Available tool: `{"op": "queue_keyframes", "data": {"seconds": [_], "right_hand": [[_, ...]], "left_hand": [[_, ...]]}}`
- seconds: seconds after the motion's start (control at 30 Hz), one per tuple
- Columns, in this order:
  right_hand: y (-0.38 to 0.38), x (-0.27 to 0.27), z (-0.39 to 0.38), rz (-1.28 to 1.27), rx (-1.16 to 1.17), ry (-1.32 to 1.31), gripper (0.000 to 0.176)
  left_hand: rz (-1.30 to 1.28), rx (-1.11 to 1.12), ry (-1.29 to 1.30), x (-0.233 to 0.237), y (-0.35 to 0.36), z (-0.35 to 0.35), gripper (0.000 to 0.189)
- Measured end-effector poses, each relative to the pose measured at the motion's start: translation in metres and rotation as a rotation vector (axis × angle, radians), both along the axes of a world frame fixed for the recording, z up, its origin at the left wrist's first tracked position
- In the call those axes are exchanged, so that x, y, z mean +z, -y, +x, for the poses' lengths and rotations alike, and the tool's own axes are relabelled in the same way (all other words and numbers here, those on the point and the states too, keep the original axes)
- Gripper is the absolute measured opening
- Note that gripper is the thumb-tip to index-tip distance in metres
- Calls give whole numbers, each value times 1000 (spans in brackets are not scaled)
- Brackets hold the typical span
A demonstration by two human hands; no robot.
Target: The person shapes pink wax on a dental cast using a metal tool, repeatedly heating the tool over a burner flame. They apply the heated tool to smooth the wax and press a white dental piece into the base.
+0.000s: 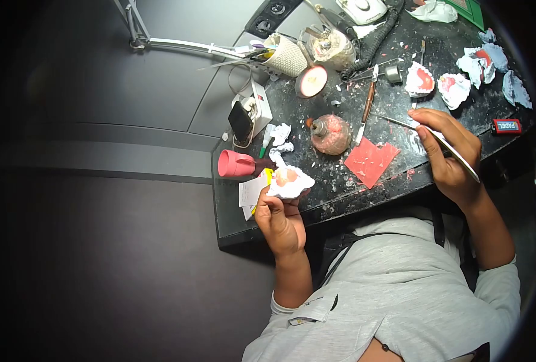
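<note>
My left hand point(282, 226) is closed around the edge of a white plaster dental cast point(298, 186), held up at the table's front edge. Pale pink material covers the middle of the cast. Between the thumb and fingers of my right hand point(454, 154) is a thin metal wax carver point(395, 121), its narrow tip pointing left over the table. Below that tip lies a red-pink wax sheet point(370, 164) with ragged edges. A round glass spirit burner point(331, 139), speckled pink, stands between my hands. Behind the sheet rests a wooden-handled wax knife point(370, 99).
Two more plaster casts with pink wax point(424, 79) point(454, 90) sit at the right, near crumpled blue-white pieces point(515, 89). A pink mug point(235, 163) lies at the left. A round pan point(311, 81) and a tool cup point(286, 57) stand behind. Wax scraps litter the black tabletop point(334, 196).
</note>
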State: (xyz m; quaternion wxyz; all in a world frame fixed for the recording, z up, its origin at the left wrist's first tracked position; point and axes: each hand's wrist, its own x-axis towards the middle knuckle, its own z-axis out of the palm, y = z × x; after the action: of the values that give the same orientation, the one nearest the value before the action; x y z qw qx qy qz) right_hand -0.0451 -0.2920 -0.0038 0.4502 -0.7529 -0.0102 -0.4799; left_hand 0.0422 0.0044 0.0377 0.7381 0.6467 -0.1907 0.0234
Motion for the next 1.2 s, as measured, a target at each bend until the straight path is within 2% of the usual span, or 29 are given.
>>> {"op": "queue_keyframes", "data": {"seconds": [0.17,0.53,0.63,0.67,0.7,0.73,0.77,0.8,0.93,1.1,1.17,1.2], "right_hand": [[0,1,0,-6,-2,-9,14],[2,-2,0,-16,17,-5,15],[1,-3,3,-16,53,25,11],[2,-4,5,-58,130,37,8],[4,-5,5,-111,207,43,7],[1,1,9,-203,172,51,10],[-2,0,7,-300,104,-43,14],[-3,10,5,-378,102,-156,15],[-16,16,1,-567,86,-411,18],[-17,22,7,-635,53,-509,22],[-10,27,13,-604,-142,-485,21],[-3,24,18,-614,-166,-492,18]], "left_hand": [[182,140,240,-7,-2,-2,56],[267,197,272,-3,3,-7,63],[269,201,303,-7,-3,0,61],[279,197,331,-11,-7,2,59],[257,197,322,-13,-9,4,59],[200,193,221,-15,-9,7,55],[137,183,117,-16,-8,10,52],[122,157,129,-15,-4,14,49],[40,124,2,-8,2,29,58],[-30,102,-37,-10,-5,56,55],[-61,80,-52,-8,-4,64,51],[-71,75,-54,-7,-4,69,50]]}}
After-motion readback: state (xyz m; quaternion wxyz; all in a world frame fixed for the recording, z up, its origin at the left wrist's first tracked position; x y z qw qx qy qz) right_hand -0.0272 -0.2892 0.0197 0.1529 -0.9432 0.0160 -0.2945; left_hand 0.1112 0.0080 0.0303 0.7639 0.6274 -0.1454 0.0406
